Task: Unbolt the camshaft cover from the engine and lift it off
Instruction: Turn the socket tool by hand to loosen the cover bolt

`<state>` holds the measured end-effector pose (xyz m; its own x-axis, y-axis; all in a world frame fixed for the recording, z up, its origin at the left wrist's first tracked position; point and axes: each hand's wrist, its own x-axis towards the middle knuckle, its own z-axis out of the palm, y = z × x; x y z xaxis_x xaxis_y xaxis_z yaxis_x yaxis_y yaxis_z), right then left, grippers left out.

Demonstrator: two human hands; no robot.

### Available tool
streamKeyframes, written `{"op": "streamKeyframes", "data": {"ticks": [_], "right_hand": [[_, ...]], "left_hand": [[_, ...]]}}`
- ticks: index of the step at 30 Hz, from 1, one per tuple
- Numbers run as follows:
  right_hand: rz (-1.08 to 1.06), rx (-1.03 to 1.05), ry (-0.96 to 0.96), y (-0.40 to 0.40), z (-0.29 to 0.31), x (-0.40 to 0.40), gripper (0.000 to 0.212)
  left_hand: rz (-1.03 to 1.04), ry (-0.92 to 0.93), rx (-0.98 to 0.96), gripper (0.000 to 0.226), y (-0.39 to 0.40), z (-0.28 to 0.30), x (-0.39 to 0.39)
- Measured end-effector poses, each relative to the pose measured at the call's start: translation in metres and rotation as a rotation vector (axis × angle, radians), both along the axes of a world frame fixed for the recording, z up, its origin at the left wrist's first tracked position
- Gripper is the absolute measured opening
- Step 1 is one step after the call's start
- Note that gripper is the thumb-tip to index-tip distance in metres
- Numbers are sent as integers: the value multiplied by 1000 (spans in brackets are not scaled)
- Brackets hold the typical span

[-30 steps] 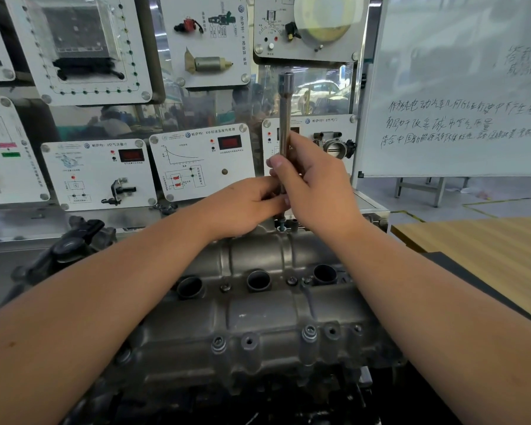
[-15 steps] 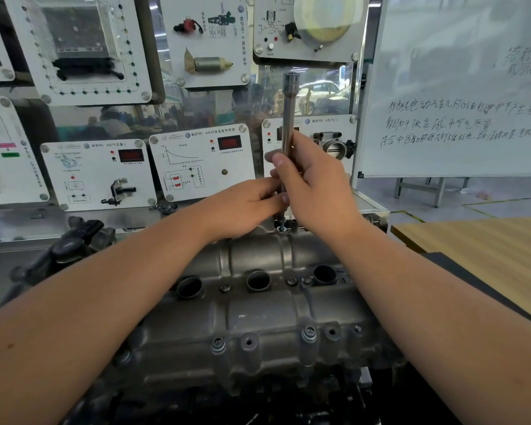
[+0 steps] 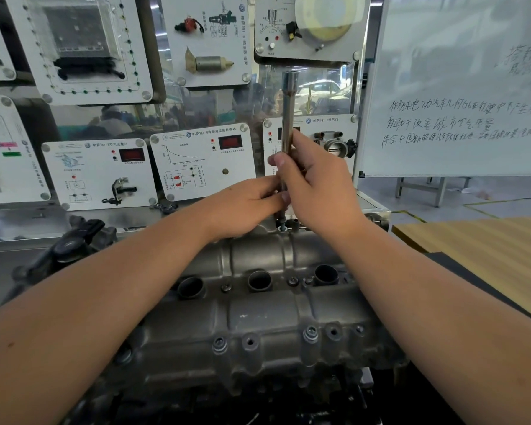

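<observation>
Both hands are pinching the upright extension bar [image 3: 288,118]: right hand [image 3: 313,185] fingers curled round it, left hand [image 3: 246,204] fingertips just below them. Its tip is sitting on a bolt [image 3: 282,225] beneath the fingers at the camshaft cover's [image 3: 258,317] far edge; tilting could be slipping it off, or dropping the freed bolt.

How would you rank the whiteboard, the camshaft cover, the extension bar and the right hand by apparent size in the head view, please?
1-2. Camshaft cover and whiteboard: similar, whiteboard cropped, unranked.
3. Right hand.
4. Extension bar: longer but thinner.
</observation>
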<state>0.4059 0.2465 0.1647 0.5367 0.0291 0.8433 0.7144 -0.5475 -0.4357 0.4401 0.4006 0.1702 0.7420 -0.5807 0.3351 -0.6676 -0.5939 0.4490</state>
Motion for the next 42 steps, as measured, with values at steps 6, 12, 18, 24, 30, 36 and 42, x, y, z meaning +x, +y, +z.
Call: {"op": "streamKeyframes", "data": {"ticks": [6, 12, 18, 24, 30, 36, 42], "right_hand": [[41, 72, 24, 2, -2, -2, 46], [-17, 28, -17, 1, -3, -1, 13], [16, 86, 43, 2, -2, -1, 44], [-9, 49, -20, 0, -1, -1, 12], [29, 70, 29, 1, -1, -1, 46], [-3, 45, -35, -1, -2, 4, 27], [66, 63, 11, 1, -3, 2, 48]], "left_hand": [[4, -34, 33, 32, 0, 2, -1], [2, -9, 2, 35, 0, 1, -2], [-8, -12, 5, 17, 1, 1, 0], [-4, -21, 10, 29, -1, 0, 1], [-12, -17, 9, 25, 0, -1, 1], [-7, -22, 27, 35, -1, 0, 2], [-3, 21, -3, 31, 2, -1, 2]]}}
